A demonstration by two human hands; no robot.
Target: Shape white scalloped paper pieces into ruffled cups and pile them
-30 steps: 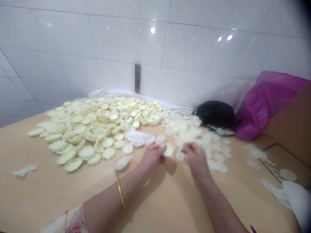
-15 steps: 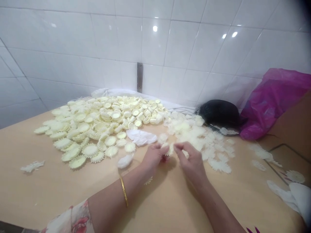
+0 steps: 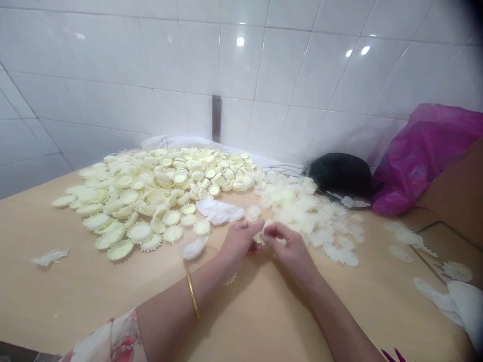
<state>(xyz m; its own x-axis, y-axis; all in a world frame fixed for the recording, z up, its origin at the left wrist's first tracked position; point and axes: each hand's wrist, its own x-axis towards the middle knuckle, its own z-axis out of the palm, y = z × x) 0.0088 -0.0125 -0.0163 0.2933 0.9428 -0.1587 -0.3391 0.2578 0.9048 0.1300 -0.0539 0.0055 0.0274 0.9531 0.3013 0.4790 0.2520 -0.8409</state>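
Fingers of the left hand (image 3: 238, 242) and right hand (image 3: 290, 250) pinch a small pale frilly cutout (image 3: 259, 239) at lower center, near flat cutouts (image 3: 302, 213) spread to the right and ruffled cups (image 3: 162, 196) heaped at left on a tan table (image 3: 75, 301).

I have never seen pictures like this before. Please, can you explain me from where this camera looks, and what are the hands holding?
One camera, worn on a person's head, took these pictures. It looks forward and down, so the person's arms come in from the bottom. The left hand and right hand together pinch a small frilly cream piece. On the tan table lie a heap of ridged cream discs and, to the right, a heap of flatter frilly pieces. Behind them is a white tiled wall, and a pink plastic bag lies at the right.
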